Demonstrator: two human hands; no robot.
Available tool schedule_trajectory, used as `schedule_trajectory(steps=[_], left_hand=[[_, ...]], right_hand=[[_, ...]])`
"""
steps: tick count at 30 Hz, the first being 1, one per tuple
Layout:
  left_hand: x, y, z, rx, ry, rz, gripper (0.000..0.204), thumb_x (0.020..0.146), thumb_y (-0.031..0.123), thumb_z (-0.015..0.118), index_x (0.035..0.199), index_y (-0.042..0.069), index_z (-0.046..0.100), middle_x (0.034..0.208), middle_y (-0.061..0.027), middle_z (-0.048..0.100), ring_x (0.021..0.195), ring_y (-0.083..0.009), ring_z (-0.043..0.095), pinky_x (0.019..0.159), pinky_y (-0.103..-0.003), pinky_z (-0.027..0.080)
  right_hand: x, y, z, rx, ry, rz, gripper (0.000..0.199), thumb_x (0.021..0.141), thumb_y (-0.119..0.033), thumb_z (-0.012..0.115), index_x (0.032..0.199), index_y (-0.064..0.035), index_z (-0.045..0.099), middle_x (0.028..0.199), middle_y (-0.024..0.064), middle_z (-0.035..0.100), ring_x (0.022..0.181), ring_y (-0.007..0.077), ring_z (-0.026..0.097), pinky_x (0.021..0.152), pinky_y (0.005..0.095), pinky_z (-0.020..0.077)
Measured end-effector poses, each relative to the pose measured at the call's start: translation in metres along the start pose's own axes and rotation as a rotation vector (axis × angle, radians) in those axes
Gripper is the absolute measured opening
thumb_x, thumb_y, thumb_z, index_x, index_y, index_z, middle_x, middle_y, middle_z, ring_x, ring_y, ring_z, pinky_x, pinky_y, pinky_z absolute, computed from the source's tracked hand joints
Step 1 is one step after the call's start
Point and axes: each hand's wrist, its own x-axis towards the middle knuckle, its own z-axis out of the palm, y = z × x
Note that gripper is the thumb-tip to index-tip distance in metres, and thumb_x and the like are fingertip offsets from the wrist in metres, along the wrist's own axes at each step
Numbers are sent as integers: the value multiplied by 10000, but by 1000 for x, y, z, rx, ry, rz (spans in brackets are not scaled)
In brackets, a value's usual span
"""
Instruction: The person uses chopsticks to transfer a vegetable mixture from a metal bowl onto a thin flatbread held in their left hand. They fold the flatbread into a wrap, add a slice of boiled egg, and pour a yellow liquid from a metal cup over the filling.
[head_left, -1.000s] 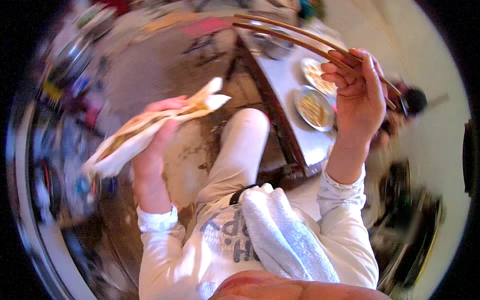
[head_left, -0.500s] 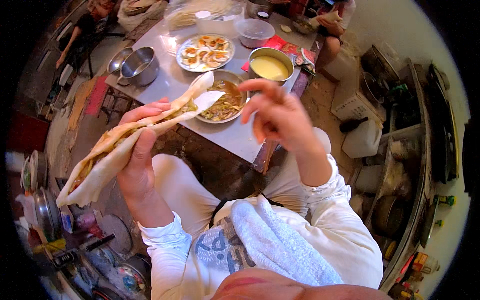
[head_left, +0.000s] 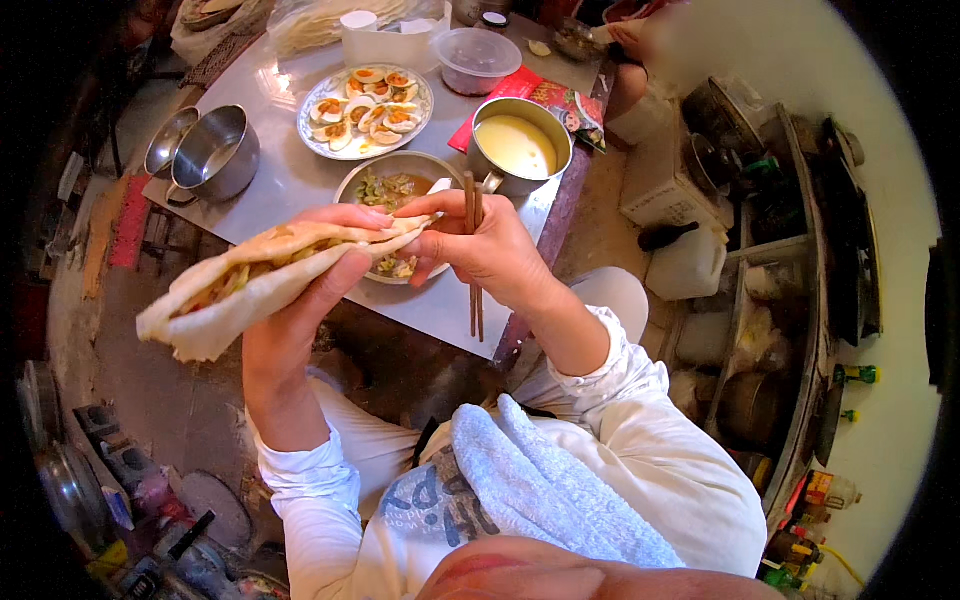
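A long folded flatbread, stuffed with a chopped greenish-brown filling, is held tilted above the table's near edge. My left hand is closed around it, thumb underneath and fingers on top. At the bread's upper right end, my right hand pinches the edge between thumb and fingers. Just beyond is a bowl of stewed vegetables in brown broth, partly hidden by the bread and hands. A white spoon rests in it. A pair of brown chopsticks lies beside the bowl, partly covered by my right hand.
On the metal-topped table are a plate of halved eggs, a pot of pale yellow liquid, a lidded plastic tub and a steel pot. Shelves with cookware line the right. Another person's hand shows at the far right.
My right hand has come down and left from above the bowl and now grips the bread's end. The bread is now held closer to level. The view has shifted, and the chopsticks are now visible.
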Motion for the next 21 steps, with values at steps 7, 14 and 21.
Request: schedule_trajectory(steps=[7, 14, 21], left_hand=[[-2, 11, -4, -34, 141, -6, 471, 798, 126, 796, 1204, 18, 585, 1176, -62, 618, 1052, -130, 589, 908, -255, 466], [-9, 12, 4, -117, 46, 248, 269, 825, 84, 750, 1052, -9, 637, 1037, -124, 675, 1025, -227, 640, 928, -361, 497], [-23, 41, 14, 237, -152, 399, 230, 696, 85, 823, 880, 39, 693, 871, -103, 716, 905, -268, 693, 872, -390, 522]], right_hand=[[2, 11, 11, -14, 175, 60, 277, 861, -116, 687, 1094, 26, 637, 885, 97, 717, 687, 131, 709, 402, 176, 323], [-4, 15, 13, 80, 138, 89, 306, 856, -87, 678, 1137, 22, 627, 908, 101, 707, 679, 125, 698, 402, 175, 314], [-16, 27, 6, 73, 108, 26, 349, 817, -37, 679, 1163, -10, 643, 819, 40, 678, 505, 27, 477, 410, 178, 298]])
